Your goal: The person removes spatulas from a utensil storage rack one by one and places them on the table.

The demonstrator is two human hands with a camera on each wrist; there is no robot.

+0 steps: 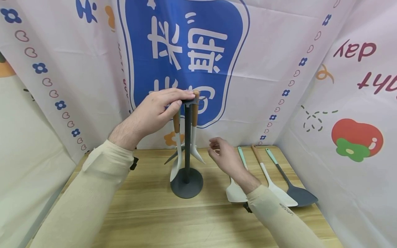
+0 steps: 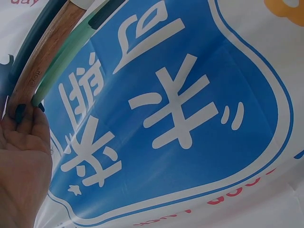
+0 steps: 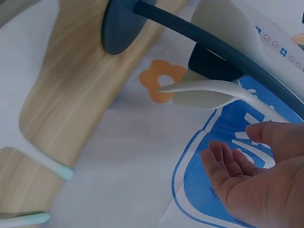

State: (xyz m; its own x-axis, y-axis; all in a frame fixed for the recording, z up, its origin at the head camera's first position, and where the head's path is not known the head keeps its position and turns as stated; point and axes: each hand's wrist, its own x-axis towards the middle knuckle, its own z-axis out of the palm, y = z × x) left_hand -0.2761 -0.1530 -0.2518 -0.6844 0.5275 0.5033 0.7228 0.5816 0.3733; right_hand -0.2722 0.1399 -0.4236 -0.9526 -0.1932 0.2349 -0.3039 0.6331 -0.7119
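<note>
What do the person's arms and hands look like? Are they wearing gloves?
No gloves: the left hand and right hand are bare. Both arms wear long, plain cream sleeves, the left sleeve and right sleeve. A small black piece peeks out near each cuff. The right sleeve also has a dark marking, too small to read.

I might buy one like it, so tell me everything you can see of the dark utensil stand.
The utensil stand looks dark grey, perhaps plastic or coated metal: a flat round base, one slim straight post and a small top. It stands upright on the wood-grained table. Several utensils hang from the top, around the post; the left hand rests there, partly hiding it.
</note>
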